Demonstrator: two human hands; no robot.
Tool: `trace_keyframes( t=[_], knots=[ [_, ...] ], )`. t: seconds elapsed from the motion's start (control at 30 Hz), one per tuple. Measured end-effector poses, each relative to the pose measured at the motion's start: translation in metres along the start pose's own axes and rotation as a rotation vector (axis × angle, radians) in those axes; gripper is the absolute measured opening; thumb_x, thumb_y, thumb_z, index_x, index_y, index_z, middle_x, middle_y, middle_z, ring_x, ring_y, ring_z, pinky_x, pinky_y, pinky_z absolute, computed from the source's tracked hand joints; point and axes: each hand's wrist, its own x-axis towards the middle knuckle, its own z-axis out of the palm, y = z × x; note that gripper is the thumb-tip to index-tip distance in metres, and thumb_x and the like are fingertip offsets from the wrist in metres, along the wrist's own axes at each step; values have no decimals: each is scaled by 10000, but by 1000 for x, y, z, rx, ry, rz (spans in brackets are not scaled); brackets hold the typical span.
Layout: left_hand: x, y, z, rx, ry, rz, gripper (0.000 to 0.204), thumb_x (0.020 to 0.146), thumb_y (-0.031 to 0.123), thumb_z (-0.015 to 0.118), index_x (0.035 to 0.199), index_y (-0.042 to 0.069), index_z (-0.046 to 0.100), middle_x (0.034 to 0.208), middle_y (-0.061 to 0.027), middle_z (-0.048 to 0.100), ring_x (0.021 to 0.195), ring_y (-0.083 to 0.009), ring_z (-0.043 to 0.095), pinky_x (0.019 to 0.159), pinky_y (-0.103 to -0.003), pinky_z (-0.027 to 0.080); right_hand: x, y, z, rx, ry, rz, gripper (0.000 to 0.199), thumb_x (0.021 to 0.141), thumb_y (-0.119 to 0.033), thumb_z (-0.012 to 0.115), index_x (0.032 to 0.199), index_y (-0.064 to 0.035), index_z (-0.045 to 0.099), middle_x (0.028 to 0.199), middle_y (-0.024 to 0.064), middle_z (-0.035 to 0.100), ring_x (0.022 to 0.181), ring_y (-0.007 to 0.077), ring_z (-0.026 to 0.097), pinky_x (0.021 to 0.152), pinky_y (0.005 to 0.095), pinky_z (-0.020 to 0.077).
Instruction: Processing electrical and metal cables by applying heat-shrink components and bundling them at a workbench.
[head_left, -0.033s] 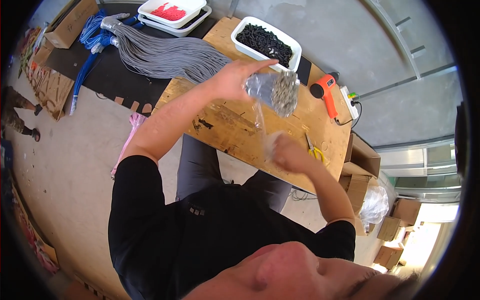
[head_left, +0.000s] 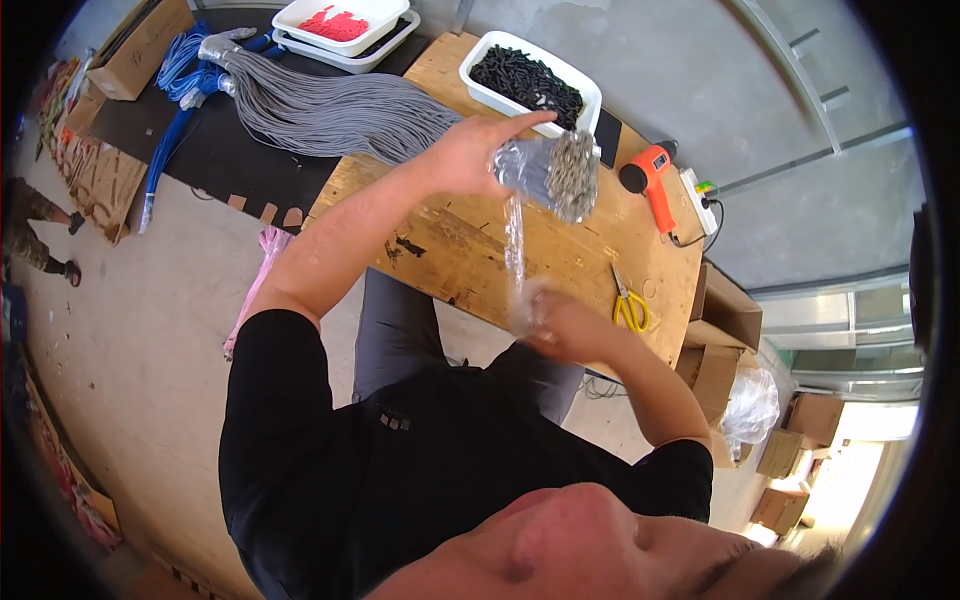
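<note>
My left hand [head_left: 470,158] is closed round a thick bundle of grey cables [head_left: 340,112], close to its right end, with the index finger stretched out. Clear film covers this end, and the many cable tips [head_left: 573,178] form a dense silvery-beige face. From beneath the bundle a narrow strip of clear plastic film [head_left: 514,240] runs down to my right hand [head_left: 560,322]. That hand is closed on the film and partly smeared by motion; whether it holds a whole roll I cannot tell.
On the wooden table [head_left: 440,235] lie yellow-handled scissors [head_left: 630,305] and an orange heat gun [head_left: 655,190] beside a power strip [head_left: 700,200]. A white tray of black pieces [head_left: 525,85] stands behind the bundle. Blue cables [head_left: 178,135] and a tray of red pieces [head_left: 335,25] are farther left.
My right hand has moved a little left and nearer to my body, and the film strip hangs straighter. The bundle's tip end has shifted slightly upward in my left hand.
</note>
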Motion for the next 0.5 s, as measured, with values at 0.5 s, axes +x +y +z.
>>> trace_keyframes(
  t=[0.5],
  knots=[
    [-55, -13, 56, 330, -231, -41, 1360, 567, 282, 1017, 1691, 144, 263, 1674, -194, 360, 1549, -397, 336, 1280, -505, 286, -44, -30, -111, 340, 955, 106, 377, 1037, -11, 605, 1413, 22, 591, 1414, 141, 631, 1288, 267, 607, 1113, 393, 449]
  ],
)
